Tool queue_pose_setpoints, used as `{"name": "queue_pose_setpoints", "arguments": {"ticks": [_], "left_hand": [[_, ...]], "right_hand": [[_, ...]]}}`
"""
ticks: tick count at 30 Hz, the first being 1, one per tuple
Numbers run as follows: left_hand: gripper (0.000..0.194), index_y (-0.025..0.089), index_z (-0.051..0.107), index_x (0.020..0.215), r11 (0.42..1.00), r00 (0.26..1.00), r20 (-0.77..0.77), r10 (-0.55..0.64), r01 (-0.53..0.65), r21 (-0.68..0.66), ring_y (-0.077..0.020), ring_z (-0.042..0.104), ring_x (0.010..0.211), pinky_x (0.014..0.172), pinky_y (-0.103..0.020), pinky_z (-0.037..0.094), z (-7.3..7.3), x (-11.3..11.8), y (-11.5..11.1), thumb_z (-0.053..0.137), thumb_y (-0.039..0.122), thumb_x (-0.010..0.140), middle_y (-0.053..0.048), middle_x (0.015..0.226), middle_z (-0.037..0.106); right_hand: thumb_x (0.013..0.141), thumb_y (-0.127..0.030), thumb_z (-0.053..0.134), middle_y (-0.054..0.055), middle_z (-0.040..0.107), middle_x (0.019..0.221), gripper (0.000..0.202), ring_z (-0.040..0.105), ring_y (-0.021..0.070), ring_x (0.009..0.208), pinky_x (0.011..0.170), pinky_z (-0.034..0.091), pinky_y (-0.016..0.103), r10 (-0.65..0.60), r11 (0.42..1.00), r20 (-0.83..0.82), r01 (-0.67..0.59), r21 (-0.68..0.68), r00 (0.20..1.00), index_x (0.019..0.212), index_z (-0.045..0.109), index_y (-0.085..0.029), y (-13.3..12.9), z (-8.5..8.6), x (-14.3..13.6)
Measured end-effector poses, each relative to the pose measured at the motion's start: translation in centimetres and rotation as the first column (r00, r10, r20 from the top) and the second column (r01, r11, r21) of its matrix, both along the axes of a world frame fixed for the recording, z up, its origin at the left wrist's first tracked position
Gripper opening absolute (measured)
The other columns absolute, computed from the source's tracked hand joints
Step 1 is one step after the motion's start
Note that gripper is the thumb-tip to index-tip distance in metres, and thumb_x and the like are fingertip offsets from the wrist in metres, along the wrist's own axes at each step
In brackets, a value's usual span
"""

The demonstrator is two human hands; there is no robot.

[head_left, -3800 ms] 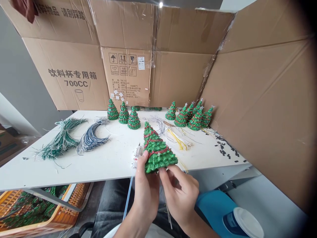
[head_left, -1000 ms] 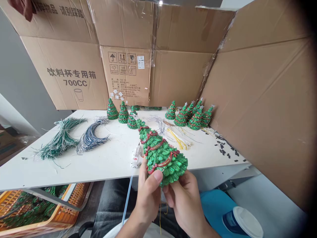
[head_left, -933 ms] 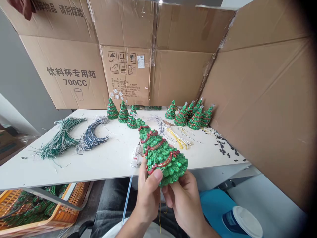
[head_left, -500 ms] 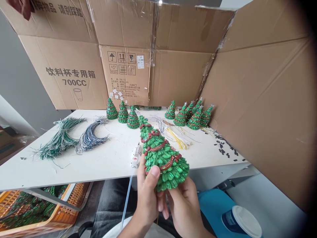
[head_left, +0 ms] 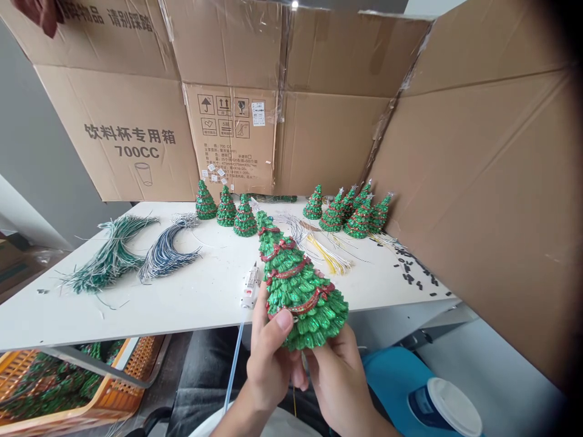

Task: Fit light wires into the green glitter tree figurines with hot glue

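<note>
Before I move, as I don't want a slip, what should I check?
- Left hand gripping the Christmas tree: ok, thumb on its lower side.
- Right hand at the tree's base: ok.
- Right fingers' hold underneath: cannot tell, mostly hidden.
- Tree upright: not ok, tilted, its top leaning left.
- White tool lying on the white table: ok, tip pointing away from me.
- Upper end of the yellow wire: cannot tell, hidden.
</note>
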State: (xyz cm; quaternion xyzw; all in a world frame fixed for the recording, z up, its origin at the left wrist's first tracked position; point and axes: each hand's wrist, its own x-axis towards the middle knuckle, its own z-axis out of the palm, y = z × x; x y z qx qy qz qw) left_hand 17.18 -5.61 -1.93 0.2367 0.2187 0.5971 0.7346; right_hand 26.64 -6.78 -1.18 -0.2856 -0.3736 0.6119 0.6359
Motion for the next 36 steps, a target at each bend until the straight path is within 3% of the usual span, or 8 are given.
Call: {"name": "queue_pose_setpoints", "arguments": {"ticks": [4,7,11,16,19,25,32,36], "left_hand": [[0.089,0.019,0.050,0.165,0.994,0.998,0.027,-0.050,0.047,0.096,-0.0170,0.062,0.036,0.037,-0.024,0.053,-1.0,-0.3,0.4,0.085,0.055,0.091,0.007,0.059,0.064],[0.087,0.019,0.053,0.160,0.987,0.994,0.054,-0.097,0.089,0.136,-0.0172,0.066,0.039,0.040,-0.024,0.055,-1.2,-0.4,0.6,0.090,0.050,0.088,0.006,0.064,0.068],[0.106,0.022,0.033,0.172,0.983,0.991,0.066,-0.119,0.109,0.146,-0.0142,0.063,0.038,0.040,-0.021,0.053,-0.9,-0.2,0.4,0.093,0.046,0.088,0.010,0.063,0.066],[0.131,0.022,0.011,0.178,0.997,0.999,-0.006,-0.046,0.046,0.069,-0.0128,0.062,0.037,0.039,-0.016,0.051,-0.4,0.0,-0.3,0.097,0.054,0.085,0.013,0.059,0.062],[0.131,0.020,0.019,0.177,0.999,0.999,-0.038,-0.017,0.019,0.042,-0.0123,0.058,0.034,0.036,-0.016,0.050,-0.3,0.1,-0.4,0.099,0.059,0.080,0.014,0.055,0.059],[0.112,0.022,0.037,0.168,1.000,0.999,-0.038,-0.010,0.011,0.026,-0.0114,0.053,0.032,0.034,-0.016,0.044,0.0,0.2,-0.2,0.096,0.061,0.081,0.013,0.052,0.055],[0.120,0.022,0.032,0.171,0.998,0.996,-0.083,-0.036,0.040,0.041,-0.0102,0.047,0.034,0.034,-0.019,0.046,1.1,0.3,0.0,0.096,0.064,0.079,0.010,0.058,0.061],[0.106,0.023,0.041,0.166,0.996,0.996,-0.086,-0.032,0.039,0.080,-0.0103,0.047,0.036,0.035,-0.018,0.046,1.0,0.3,0.2,0.095,0.062,0.084,0.010,0.057,0.059]], "right_hand": [[0.085,-0.048,0.103,-0.006,0.055,0.046,0.048,0.046,0.0084,0.041,0.041,0.035,0.019,-0.045,0.997,0.024,0.046,-0.060,0.999,0.067,0.067,-0.022,-0.1,-0.1,0.3],[0.086,-0.056,0.101,-0.006,0.054,0.047,0.055,0.043,0.0067,0.041,0.042,0.034,0.019,-0.067,0.995,0.054,0.071,-0.071,0.996,0.066,0.065,-0.021,-0.1,0.0,0.4],[0.088,-0.062,0.098,-0.007,0.051,0.046,0.057,0.044,0.0079,0.042,0.042,0.033,0.019,-0.049,0.996,0.079,0.054,-0.064,0.996,0.068,0.064,-0.022,-0.2,0.1,0.3],[0.085,-0.052,0.102,-0.006,0.055,0.050,0.051,0.044,0.0086,0.042,0.040,0.033,0.020,-0.044,0.998,0.076,0.047,-0.040,0.996,0.068,0.064,-0.022,-0.3,-0.1,0.2],[0.087,-0.049,0.101,-0.006,0.054,0.051,0.051,0.045,0.0090,0.043,0.041,0.033,0.021,-0.049,0.998,0.090,0.054,-0.046,0.995,0.066,0.062,-0.022,-0.3,-0.3,0.2],[0.087,-0.049,0.101,-0.005,0.055,0.051,0.049,0.047,0.0093,0.042,0.040,0.033,0.021,-0.037,0.999,0.071,0.039,-0.022,0.997,0.067,0.065,-0.022,-0.3,-0.4,0.1],[0.092,-0.051,0.098,-0.005,0.056,0.052,0.049,0.048,0.0087,0.045,0.044,0.032,0.021,-0.040,0.999,0.071,0.040,-0.001,0.997,0.069,0.067,-0.021,-0.4,-0.4,0.2],[0.098,-0.058,0.091,-0.005,0.056,0.053,0.051,0.047,0.0091,0.046,0.045,0.033,0.023,-0.028,0.999,0.092,0.027,0.017,0.995,0.072,0.068,-0.021,-0.4,-0.3,0.3]]}}
